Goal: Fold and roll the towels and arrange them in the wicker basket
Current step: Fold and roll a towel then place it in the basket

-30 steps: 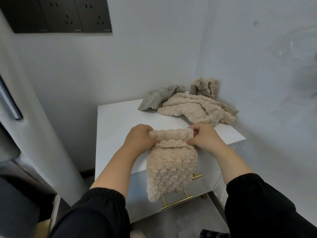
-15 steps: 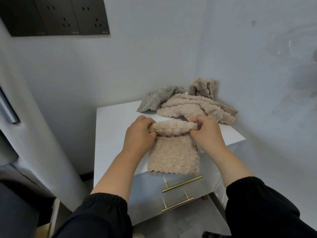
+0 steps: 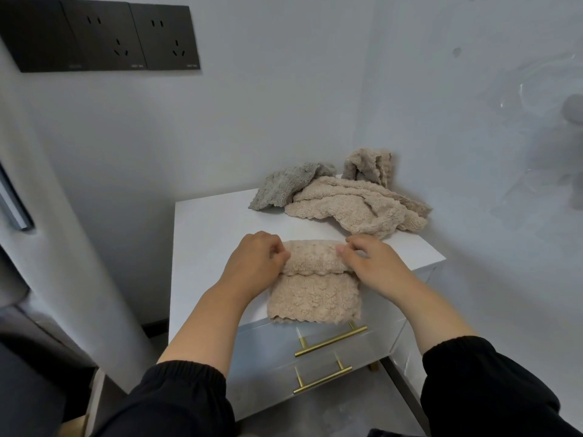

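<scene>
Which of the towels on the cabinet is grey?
The grey towel, leftmost at the back; the others and the half-rolled towel are beige.

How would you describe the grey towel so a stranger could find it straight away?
Start at the white cabinet with gold handles in the room's corner. On the back of its top lies a heap of loose towels, and the grey towel is the crumpled one at its left end. It alone is grey; the rest are beige.

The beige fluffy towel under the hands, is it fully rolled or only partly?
Partly rolled: the beige fluffy towel has a roll at its far end; the near half lies unrolled.
</scene>
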Available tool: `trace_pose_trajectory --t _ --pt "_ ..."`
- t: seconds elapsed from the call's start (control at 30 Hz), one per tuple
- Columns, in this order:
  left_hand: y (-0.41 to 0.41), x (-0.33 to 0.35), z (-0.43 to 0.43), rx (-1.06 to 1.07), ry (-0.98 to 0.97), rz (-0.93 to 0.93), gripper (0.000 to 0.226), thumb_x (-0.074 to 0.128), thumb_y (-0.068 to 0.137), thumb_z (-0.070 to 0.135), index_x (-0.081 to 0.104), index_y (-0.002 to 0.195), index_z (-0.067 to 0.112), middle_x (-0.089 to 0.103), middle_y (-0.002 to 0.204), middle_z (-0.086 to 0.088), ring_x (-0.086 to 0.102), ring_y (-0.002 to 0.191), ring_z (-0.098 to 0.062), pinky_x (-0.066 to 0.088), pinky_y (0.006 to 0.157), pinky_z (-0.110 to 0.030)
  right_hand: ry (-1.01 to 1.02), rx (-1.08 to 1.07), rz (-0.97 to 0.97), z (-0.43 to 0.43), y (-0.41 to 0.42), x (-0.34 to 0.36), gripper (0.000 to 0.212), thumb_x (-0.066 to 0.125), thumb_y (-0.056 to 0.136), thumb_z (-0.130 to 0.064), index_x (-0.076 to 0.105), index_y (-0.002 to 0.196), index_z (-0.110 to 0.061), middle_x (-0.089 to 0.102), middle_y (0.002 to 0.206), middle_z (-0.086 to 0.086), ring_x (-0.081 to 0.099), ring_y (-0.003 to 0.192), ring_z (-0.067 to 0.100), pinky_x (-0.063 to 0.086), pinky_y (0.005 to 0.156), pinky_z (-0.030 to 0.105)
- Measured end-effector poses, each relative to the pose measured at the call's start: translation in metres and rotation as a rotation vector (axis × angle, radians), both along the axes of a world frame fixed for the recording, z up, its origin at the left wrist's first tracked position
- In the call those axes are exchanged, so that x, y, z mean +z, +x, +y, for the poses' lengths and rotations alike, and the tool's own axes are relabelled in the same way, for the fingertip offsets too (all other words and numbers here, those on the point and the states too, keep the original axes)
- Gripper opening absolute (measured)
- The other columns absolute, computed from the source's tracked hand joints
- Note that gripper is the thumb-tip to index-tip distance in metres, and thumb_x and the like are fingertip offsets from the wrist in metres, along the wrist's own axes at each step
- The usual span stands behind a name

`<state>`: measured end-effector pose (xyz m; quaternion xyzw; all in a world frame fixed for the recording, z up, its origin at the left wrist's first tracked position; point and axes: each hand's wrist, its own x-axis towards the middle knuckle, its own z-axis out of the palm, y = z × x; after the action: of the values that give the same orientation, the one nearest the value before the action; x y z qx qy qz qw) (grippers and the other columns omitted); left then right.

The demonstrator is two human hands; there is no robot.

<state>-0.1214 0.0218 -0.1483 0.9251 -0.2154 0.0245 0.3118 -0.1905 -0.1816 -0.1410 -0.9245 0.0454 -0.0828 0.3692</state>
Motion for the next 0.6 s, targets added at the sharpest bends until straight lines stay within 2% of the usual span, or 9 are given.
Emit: trace_pose_trajectory --t 0.1,0.2,0.23,0.3,0.4,0.5,0.6 --pt "-0.001 -0.003 -0.001 -0.003 -0.028 0.092 0.008 0.060 0.090 0.024 0.054 0.089 0.020 0.051 0.086 0.007 0.046 0.082 -0.013 0.032 0.063 -0.023 0.042 -0.041 0.051 0.000 0.002 -0.006 0.012 0.063 0.089 -0.026 0.057 0.084 -0.018 0.059 0.094 -0.001 0.053 0.089 0.013 0.037 0.066 0.015" --pt "-0.002 -0.002 -0.002 0.014 -0.076 0.157 0.019 0.061 0.090 0.024 0.048 0.103 0.020 0.046 0.079 0.007 0.043 0.069 -0.009 0.032 0.059 -0.024 0.105 -0.057 0.091 -0.001 0.003 -0.009 0.021 0.067 0.087 -0.022 0.053 0.102 -0.018 0.055 0.108 -0.001 0.050 0.101 0.013 0.037 0.075 0.023" --pt "-0.001 -0.002 -0.002 0.011 -0.082 0.179 0.026 0.062 0.090 0.024 0.047 0.110 0.021 0.049 0.083 0.005 0.045 0.071 -0.009 0.035 0.061 -0.024 0.134 -0.053 0.102 -0.001 0.004 -0.008 0.030 0.067 0.086 -0.021 0.051 0.111 -0.018 0.051 0.112 -0.003 0.047 0.106 0.011 0.035 0.080 0.022" --pt "0.001 -0.002 -0.001 0.002 -0.089 0.228 0.046 0.064 0.088 0.026 0.043 0.129 0.023 0.055 0.103 -0.001 0.054 0.091 -0.016 0.044 0.078 -0.029 0.193 -0.048 0.129 -0.001 0.004 -0.006 0.048 0.069 0.085 -0.018 0.045 0.127 -0.018 0.045 0.114 -0.005 0.045 0.109 0.010 0.034 0.083 0.020" --pt "0.004 -0.003 -0.001 0.013 -0.079 0.253 0.064 0.066 0.086 0.025 0.035 0.142 0.024 0.050 0.130 -0.007 0.048 0.119 -0.025 0.040 0.100 -0.036 0.224 -0.041 0.142 -0.001 0.005 -0.005 0.058 0.070 0.082 -0.012 0.042 0.133 -0.022 0.047 0.107 -0.007 0.050 0.101 0.012 0.039 0.069 0.015" --pt "0.004 -0.005 -0.005 0.035 -0.080 0.164 0.066 0.069 0.084 0.020 0.039 0.143 0.020 0.046 0.139 -0.003 0.040 0.129 -0.021 0.032 0.105 -0.031 0.226 -0.044 0.086 0.000 0.008 -0.007 0.060 0.071 0.079 -0.006 0.047 0.132 -0.021 0.051 0.106 -0.004 0.052 0.092 0.011 0.037 0.065 0.010" --pt "0.003 -0.005 -0.010 0.059 -0.066 0.011 0.054 0.069 0.083 0.017 0.050 0.134 0.020 0.051 0.126 -0.002 0.040 0.124 -0.020 0.031 0.098 -0.026 0.171 -0.075 -0.038 0.005 0.011 -0.010 0.056 0.069 0.076 -0.001 0.054 0.127 -0.020 0.053 0.107 -0.005 0.051 0.092 0.009 0.037 0.071 0.014"
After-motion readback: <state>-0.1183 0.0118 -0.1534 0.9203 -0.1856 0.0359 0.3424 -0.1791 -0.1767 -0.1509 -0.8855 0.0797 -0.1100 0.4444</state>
